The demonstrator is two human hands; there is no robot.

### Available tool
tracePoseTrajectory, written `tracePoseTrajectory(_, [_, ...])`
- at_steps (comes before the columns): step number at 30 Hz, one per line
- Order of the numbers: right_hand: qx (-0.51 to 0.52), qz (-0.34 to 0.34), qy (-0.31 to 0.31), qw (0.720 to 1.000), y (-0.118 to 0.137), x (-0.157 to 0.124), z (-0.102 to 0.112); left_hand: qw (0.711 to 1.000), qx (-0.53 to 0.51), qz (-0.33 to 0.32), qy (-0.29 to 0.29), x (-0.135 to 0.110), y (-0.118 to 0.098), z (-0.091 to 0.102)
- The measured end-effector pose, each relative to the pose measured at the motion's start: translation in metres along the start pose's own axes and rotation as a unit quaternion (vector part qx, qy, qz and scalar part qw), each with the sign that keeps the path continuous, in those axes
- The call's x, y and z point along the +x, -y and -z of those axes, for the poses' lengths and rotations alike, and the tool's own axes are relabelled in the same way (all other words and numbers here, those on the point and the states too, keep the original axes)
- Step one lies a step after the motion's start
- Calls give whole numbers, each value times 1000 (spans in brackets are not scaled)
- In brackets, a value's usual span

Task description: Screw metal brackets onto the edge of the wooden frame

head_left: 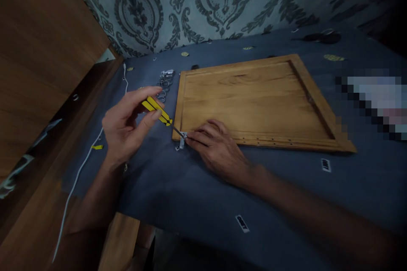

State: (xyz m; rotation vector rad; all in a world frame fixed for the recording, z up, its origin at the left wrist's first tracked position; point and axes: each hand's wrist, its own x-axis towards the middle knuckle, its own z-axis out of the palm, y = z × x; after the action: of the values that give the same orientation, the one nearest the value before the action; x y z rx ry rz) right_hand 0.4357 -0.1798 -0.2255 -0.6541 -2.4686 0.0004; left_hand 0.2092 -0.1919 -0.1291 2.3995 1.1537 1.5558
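My left hand (127, 123) is closed around the yellow handle of a screwdriver (157, 110), which slants down to the right. Its dark shaft reaches a small metal hinge (182, 139) at the near left corner of a framed wooden panel (248, 101). Over the panel's near edge lies my right hand (219, 148), its leading fingertips closed in against the hinge and the screwdriver's tip. The right thumb is hidden. Exactly how the screwdriver's tip meets the hinge is too small to tell.
Several metal hinges (165, 80) lie in a cluster beyond my left hand. A white cable (78, 178) runs along the left side. Dark-handled scissors (322, 37) rest at the back right. Blue patterned cloth (286, 194) lies under everything, and a wooden cabinet (47, 29) stands left.
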Motion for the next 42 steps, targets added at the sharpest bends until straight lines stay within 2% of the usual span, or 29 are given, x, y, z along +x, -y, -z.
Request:
tracePoseTrajectory(3, [-6,0,4,1000,0,0,0,999,22,12,-38,1,0,-1])
tracePoseTrajectory(9, [-9,7,1,1000,-1,0,0,998,67,15,0,-3,3,-8])
tracePoseTrajectory(15, [-12,7,-17,1000,0,0,-1,996,84,-8,6,-3,4,-8])
tracePoseTrajectory(21, [-6,10,-9,1000,0,0,1,997,70,-12,14,-3,5,-9])
tracePoseTrajectory(25, [-9,14,-26,1000,0,1,1,997,73,4,19,-4,4,-8])
tracePoseTrajectory(33, [-6,6,-14,1000,-1,0,-2,997,0,27,69,-2,2,-5])
tracePoseTrajectory(37, [3,0,-8,1000,0,0,-2,998,2,17,62,-2,3,-9])
tracePoseTrajectory(42, [10,-3,-3,1000,0,0,-2,998,61,-12,15,-2,3,-14])
